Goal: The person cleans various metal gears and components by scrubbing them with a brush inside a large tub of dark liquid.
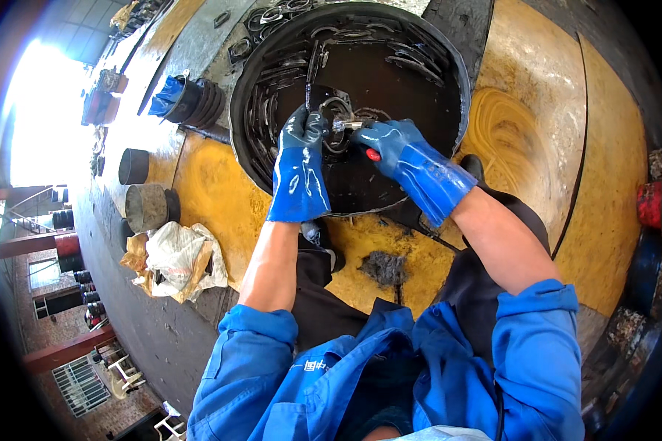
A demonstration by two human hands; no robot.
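Note:
Both my hands wear long blue rubber gloves and work over a large round tub (pixel 460 81) of dark liquid. My left hand (pixel 301 136) is closed at a wet, dark ring-shaped metal part (pixel 336 105); its fingers partly hide the hold. A thin dark bar (pixel 313 66) rises just beyond that hand. In my closed right hand (pixel 391 140) is a red-handled tool (pixel 374 155). Its shiny metal end (pixel 347 126) points left against the ring part; the tip is too small to tell. Several curved dark parts (pixel 415 62) line the tub's inner wall.
Black buckets (pixel 198 103) with a blue glove or cloth stand left of the tub, near a grey can (pixel 146 207). A white sack (pixel 186 261) lies lower left. Dark rings (pixel 272 15) sit behind the tub. A dark clump (pixel 384 268) lies between my feet on the yellow floor sheet.

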